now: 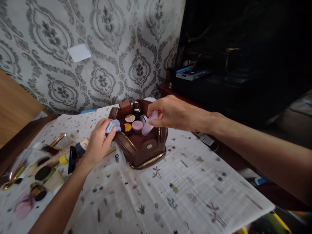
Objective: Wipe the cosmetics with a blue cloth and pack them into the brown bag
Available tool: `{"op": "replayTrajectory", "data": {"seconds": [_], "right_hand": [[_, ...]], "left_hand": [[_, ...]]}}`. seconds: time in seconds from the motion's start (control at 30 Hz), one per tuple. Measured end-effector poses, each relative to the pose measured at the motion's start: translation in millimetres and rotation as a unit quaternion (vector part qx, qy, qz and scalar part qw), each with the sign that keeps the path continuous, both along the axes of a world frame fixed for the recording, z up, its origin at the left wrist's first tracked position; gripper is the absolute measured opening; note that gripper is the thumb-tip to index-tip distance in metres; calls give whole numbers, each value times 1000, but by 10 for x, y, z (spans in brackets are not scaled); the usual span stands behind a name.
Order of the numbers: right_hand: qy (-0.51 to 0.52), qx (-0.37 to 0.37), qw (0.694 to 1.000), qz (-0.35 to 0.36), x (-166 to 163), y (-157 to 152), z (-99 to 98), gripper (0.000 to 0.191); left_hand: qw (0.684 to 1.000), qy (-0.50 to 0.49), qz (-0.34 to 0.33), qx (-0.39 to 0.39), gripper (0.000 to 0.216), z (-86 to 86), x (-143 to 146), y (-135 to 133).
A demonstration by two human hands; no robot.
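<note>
The cloth-covered bench [143,208] had a loose cover, which could have rucked up if the bag were dragged, probably shifting the pile of cosmetics [45,173] at left. The brown bag [146,160] stood open towards the far side; a heavy press on its soft wall would likely have folded it inward.

The left hand [98,143] was at the bag's left rim, fingers closed on a blue cloth [113,126]; a careless backward swing of that forearm might have rolled the pile. The right hand [168,112] was over the bag's right side, fingers clamped around a lilac container [147,128], its lower end down inside. A loose grip could have let it drop against the pink jar [137,126], or a sideways sweep knock the dark bottle [137,109].

As for edges, the wall closed off the far side, and the bench's right edge ran close beneath the right forearm. The widest room lay near and right of the bag; inside it, jars crowded the far half, leaving space nearer the front flap.
</note>
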State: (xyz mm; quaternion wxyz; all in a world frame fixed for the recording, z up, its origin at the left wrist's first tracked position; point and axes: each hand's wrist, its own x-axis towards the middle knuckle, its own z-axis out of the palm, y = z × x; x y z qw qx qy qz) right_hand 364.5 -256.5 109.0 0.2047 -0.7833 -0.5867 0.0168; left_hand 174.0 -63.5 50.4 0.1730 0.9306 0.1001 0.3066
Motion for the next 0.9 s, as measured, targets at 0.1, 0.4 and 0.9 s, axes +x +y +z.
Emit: {"op": "replayTrajectory", "data": {"seconds": [0.1,0.4,0.9], "right_hand": [[9,-11,1000,16,-40,54,34,13],[3,-2,995,101,-171,510,-39,8],[33,26,996,74,-90,796,-336,35]], "left_hand": [[1000,-2,6,0,20,-4,-2,-15],[1000,-15,4,4,18,-22,5,-14],[1000,-30,-7,8,18,-43,-23,-14]]}}
